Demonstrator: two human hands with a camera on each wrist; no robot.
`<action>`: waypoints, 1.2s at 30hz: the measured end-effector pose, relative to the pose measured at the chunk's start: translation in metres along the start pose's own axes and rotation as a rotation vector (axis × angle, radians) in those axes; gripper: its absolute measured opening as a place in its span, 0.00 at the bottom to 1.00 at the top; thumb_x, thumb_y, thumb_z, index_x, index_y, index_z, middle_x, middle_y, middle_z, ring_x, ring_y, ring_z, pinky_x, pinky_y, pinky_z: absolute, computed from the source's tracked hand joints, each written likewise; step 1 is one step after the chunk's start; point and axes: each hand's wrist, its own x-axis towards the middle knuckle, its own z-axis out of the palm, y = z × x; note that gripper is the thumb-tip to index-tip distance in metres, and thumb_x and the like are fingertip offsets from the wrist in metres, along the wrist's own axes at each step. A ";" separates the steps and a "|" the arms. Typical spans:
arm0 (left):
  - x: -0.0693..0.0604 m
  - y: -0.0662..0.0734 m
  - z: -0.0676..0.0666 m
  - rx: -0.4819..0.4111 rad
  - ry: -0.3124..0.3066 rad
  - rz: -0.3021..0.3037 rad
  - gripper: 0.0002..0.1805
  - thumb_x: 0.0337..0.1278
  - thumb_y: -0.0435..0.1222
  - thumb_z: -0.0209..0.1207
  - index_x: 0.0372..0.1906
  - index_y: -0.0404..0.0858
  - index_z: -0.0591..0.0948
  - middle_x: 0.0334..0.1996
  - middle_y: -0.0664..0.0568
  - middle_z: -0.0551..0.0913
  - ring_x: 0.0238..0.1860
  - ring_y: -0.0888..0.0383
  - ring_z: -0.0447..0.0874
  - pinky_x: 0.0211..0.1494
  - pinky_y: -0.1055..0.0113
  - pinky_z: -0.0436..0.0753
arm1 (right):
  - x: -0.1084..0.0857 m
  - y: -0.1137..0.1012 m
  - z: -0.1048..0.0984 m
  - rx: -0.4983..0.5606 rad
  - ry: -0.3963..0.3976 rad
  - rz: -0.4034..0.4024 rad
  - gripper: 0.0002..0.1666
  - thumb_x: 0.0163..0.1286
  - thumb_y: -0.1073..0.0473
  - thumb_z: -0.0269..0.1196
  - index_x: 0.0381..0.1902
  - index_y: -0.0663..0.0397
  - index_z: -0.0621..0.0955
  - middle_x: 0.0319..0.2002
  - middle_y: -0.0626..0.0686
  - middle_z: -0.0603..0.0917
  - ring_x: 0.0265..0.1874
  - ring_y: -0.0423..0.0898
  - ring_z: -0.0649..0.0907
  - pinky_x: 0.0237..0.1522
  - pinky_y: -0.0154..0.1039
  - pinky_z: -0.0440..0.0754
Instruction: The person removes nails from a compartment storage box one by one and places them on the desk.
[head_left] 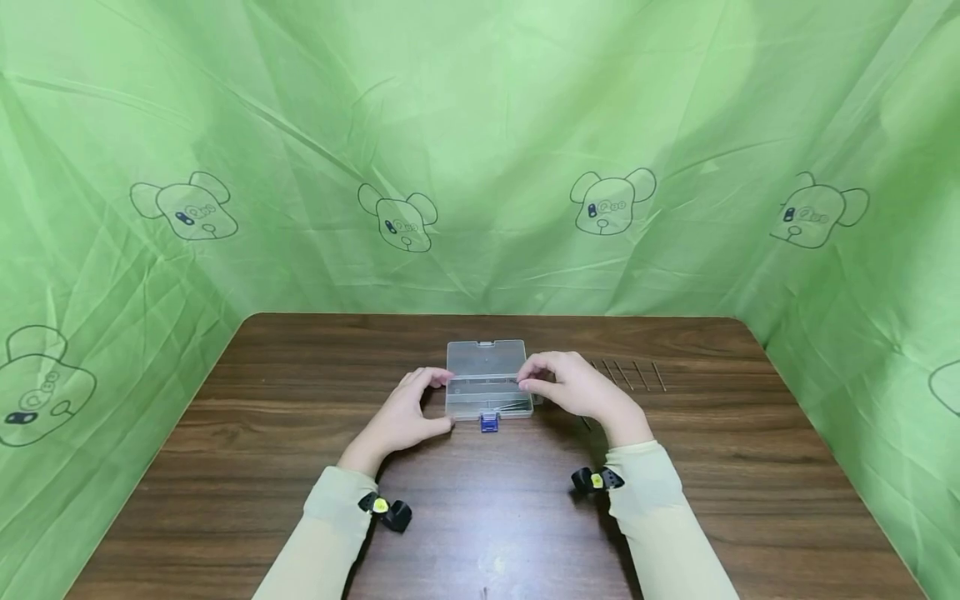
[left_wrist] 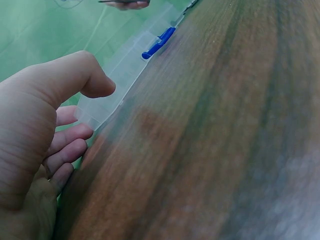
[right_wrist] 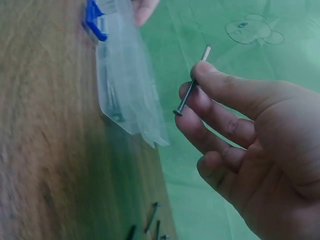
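Note:
A clear plastic compartment box [head_left: 489,398] with its lid [head_left: 487,358] raised lies on the table, its blue latch [head_left: 489,423] facing me. Thin metal nails [head_left: 513,407] lie in its front compartment. My left hand [head_left: 405,412] rests at the box's left end, fingers and thumb spread; in the left wrist view the fingertips [left_wrist: 80,132] touch or nearly touch the box corner. My right hand [head_left: 573,385] is over the box's right side. Between thumb and fingers it pinches a nail [right_wrist: 192,87], held in the air with its flat head lower in the right wrist view.
Several loose nails [head_left: 622,375] lie in a row on the wooden table [head_left: 480,500], right of the box and beyond the right hand. Another nail [head_left: 586,423] shows beneath the right wrist. Green fabric [head_left: 495,275] printed with bear heads hangs behind and at both sides.

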 end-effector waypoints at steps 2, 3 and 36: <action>0.000 0.000 0.000 0.002 0.001 0.000 0.38 0.48 0.36 0.77 0.69 0.38 0.80 0.59 0.48 0.83 0.62 0.50 0.77 0.71 0.48 0.75 | -0.002 0.000 -0.003 0.017 0.018 0.018 0.04 0.80 0.57 0.69 0.48 0.48 0.88 0.41 0.40 0.89 0.43 0.41 0.85 0.51 0.47 0.84; 0.000 0.000 0.000 0.004 0.001 -0.001 0.38 0.48 0.36 0.77 0.69 0.39 0.79 0.59 0.48 0.83 0.62 0.50 0.77 0.71 0.48 0.75 | -0.003 0.000 -0.005 0.027 0.027 0.024 0.04 0.80 0.57 0.68 0.48 0.48 0.88 0.42 0.41 0.89 0.44 0.42 0.86 0.51 0.47 0.84; 0.000 0.001 0.000 0.021 0.003 -0.002 0.39 0.47 0.36 0.75 0.70 0.38 0.79 0.59 0.49 0.83 0.63 0.49 0.78 0.71 0.48 0.75 | -0.094 0.039 -0.054 -0.061 0.275 0.235 0.03 0.78 0.56 0.70 0.46 0.47 0.88 0.37 0.44 0.89 0.38 0.38 0.84 0.40 0.34 0.80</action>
